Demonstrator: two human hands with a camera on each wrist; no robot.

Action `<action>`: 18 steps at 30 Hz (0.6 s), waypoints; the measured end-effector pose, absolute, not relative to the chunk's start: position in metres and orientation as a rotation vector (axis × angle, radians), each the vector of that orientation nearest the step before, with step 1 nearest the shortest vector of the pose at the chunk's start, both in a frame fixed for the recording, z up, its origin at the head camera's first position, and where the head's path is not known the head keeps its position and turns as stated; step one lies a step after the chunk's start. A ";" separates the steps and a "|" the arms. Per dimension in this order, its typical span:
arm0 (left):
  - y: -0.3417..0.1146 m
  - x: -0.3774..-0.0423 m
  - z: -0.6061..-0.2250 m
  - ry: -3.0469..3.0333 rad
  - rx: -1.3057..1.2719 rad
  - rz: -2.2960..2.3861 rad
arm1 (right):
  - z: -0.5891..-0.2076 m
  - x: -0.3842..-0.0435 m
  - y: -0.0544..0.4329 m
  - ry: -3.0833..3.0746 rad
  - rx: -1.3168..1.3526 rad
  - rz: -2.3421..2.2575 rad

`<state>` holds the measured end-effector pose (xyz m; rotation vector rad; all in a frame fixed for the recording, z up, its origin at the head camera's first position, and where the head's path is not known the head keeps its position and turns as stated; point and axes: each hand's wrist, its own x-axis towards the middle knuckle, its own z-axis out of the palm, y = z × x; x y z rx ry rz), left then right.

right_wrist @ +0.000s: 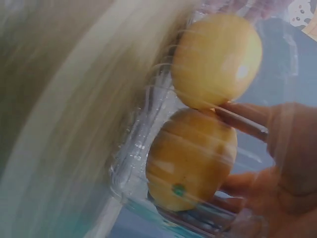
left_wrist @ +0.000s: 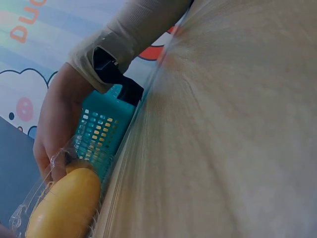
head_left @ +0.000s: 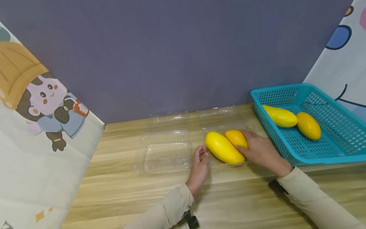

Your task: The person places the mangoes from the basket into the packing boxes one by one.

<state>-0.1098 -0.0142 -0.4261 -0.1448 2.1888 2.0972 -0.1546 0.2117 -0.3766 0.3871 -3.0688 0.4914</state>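
Note:
My right hand grips the smaller orange-yellow mango, thumb on its near side and fingers at the far side. In the right wrist view this mango shows a green stem spot. Against it lies a larger yellow mango, both in a clear plastic clamshell box whose lid stands folded back. At the box's left edge is my left hand, its fingers bent beside the rim; I cannot tell whether they pinch it. The left wrist view shows the larger mango close up.
A second clear clamshell box lies opened out to the left. At the right stands a teal basket holding a long yellow fruit and an orange-yellow mango. A grey-purple wall closes off the wooden table behind.

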 end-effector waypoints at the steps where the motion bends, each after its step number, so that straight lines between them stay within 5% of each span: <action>1: -0.014 -0.110 -0.426 2.195 -0.141 2.097 | -0.377 -0.155 0.211 -3.071 0.385 0.484; 18: -0.015 -0.110 -0.425 2.205 -0.137 2.115 | -0.381 -0.153 0.209 -3.077 0.406 0.420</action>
